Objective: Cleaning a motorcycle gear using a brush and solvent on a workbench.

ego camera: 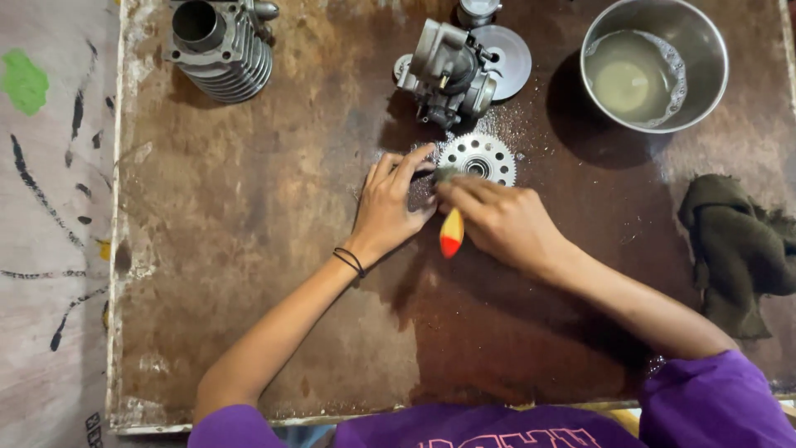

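Observation:
A round toothed metal sprocket lies flat on the wet brown tabletop, with foam and droplets around it. My left hand rests flat beside its left edge, fingertips touching the rim. My right hand is closed around a brush with a yellow and red handle, whose head presses on the sprocket's lower left edge. A black band circles my left wrist.
A finned grey engine cylinder stands at the back left. A carburetor and a round metal disc sit behind the sprocket. A steel bowl of cloudy liquid is back right; a dark rag lies at the right edge.

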